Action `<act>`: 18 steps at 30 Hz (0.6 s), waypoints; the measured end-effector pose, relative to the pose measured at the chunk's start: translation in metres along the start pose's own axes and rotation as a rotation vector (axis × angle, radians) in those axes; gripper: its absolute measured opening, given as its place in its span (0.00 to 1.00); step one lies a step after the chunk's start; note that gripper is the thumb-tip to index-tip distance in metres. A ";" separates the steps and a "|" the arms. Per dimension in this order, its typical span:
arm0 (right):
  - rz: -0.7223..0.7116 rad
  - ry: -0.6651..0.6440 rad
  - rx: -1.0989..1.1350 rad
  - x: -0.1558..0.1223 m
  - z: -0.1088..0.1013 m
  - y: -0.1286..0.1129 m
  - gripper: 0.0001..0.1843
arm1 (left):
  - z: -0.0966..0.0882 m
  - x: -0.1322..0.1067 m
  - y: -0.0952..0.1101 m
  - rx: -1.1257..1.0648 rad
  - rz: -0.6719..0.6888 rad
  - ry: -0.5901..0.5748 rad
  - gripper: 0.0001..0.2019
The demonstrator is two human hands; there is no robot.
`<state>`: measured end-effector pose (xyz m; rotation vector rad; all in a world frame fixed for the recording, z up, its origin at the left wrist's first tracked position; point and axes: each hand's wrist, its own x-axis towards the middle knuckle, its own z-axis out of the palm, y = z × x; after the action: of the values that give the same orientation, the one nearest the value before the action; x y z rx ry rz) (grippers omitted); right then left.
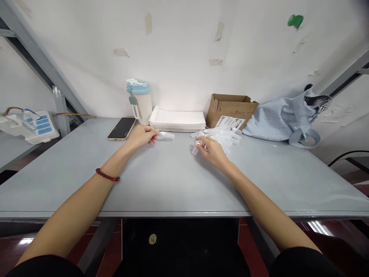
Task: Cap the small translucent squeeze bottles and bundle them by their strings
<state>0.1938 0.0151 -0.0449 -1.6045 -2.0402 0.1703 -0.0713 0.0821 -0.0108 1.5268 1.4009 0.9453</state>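
Observation:
My left hand point(143, 136) pinches one end of a small white translucent plastic tube point(167, 135), which points right, just in front of a stack of white envelopes or flat sleeves point(180, 122). My right hand point(212, 151), its thumb and fingertips brought together, is at the near left edge of a pile of similar translucent tubes point(226, 134). A clear tube-like piece point(195, 151) sticks out below its fingertips. The hand covers part of the pile, and the exact shape of what it grips is unclear.
A phone point(122, 128) and a cream cup with a blue lid point(141, 100) stand left of the stack. Behind the pile are an open cardboard box point(230, 107) and a printed label point(230, 123). A light blue cloth bag point(276, 119) lies right on the grey table point(173, 184).

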 end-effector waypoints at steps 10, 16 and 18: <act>0.026 -0.141 -0.126 -0.004 0.003 -0.008 0.17 | -0.004 0.016 -0.022 0.074 -0.136 -0.065 0.08; 0.040 -0.132 -0.153 -0.004 -0.001 -0.012 0.17 | -0.005 0.017 -0.023 0.336 -0.023 0.143 0.14; 0.052 -0.134 -0.141 -0.004 -0.002 -0.014 0.15 | -0.003 0.014 -0.021 0.421 0.055 0.192 0.15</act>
<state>0.1837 0.0069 -0.0386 -1.7765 -2.1545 0.1598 -0.0809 0.0973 -0.0295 1.8257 1.7871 0.8859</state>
